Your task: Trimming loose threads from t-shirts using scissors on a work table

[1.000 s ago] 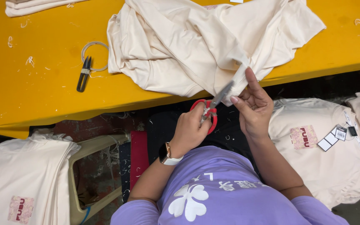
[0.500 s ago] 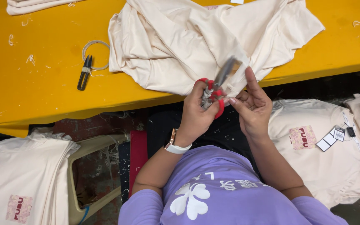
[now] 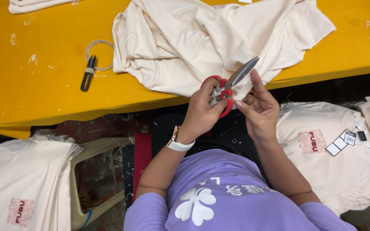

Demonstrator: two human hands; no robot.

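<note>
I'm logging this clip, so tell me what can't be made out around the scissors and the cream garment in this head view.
- Head view: what the scissors are cutting; the left hand and right hand cover the cloth edge.
- Whether the blades touch the cream garment: unclear.
- Garment's top: cut off by the frame edge.
- Hang tags on the folded shirt: too small.

Garment [image 3: 202, 47] lies on the table [image 3: 35, 98], hanging over its near edge. Snips [image 3: 88, 73] sit on the table left of it. Scissors [image 3: 228, 85] are at that edge, between left hand [image 3: 202, 113] and right hand [image 3: 260, 111]. Shirt stacks [image 3: 343, 167] lie below, either side.
</note>
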